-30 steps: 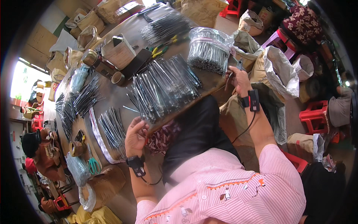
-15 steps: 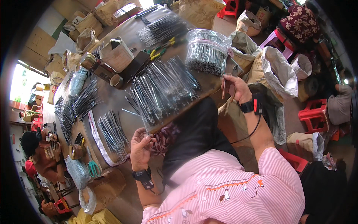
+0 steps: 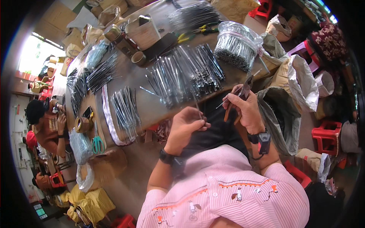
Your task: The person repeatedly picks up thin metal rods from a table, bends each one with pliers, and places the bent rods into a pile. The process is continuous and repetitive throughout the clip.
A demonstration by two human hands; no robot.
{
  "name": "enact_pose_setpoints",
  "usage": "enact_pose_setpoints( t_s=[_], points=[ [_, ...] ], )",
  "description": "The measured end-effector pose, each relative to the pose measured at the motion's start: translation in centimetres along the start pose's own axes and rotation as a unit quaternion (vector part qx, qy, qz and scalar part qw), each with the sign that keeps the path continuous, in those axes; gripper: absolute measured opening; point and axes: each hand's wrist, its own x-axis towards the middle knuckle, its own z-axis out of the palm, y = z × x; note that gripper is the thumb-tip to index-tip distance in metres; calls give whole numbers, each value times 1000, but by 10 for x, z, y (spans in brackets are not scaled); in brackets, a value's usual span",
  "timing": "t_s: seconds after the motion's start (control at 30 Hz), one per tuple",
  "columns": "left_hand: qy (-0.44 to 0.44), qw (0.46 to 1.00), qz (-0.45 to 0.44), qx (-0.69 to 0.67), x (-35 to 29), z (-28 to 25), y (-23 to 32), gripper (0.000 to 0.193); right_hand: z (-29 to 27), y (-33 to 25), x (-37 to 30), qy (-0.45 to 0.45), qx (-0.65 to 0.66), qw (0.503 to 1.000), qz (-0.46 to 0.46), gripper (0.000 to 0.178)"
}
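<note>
Metal pliers (image 3: pixel 247 86) within right grip (image 3: pixel 249 109)

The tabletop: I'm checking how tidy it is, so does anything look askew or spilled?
One thin strip sticks out slantwise at the left of the middle pile, while most strips there run roughly alongside each other. No spill stands out.

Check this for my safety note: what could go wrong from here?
The pliers gripped in the right hand might pinch a fingertip. The left hand, close to the metallic strips near the edge of the table, could brush some off. Teal-handled scissors near the edge could get knocked down.
</note>
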Motion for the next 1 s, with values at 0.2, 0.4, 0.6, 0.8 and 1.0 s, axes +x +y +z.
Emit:
enact_pose_setpoints(
  t_s=[0.2,0.4,0.6,0.8,1.0],
  points=[
    [-17,999,50,4,6,2,-5,19,19,3,-14,0,-50,998,-41,12],
    [-6,998,57,31,4,2,-8,19,23,11,-19,-19,-93,995,-39,11],
    [1,996,62,63,6,0,-8,17,37,31,-25,-25,-143,989,9,14],
    [33,995,10,95,0,-11,-7,16,27,19,-10,66,-39,994,-79,17],
    [-72,984,11,164,-1,0,-11,23,17,22,-8,-7,-47,998,28,23]
  ],
)
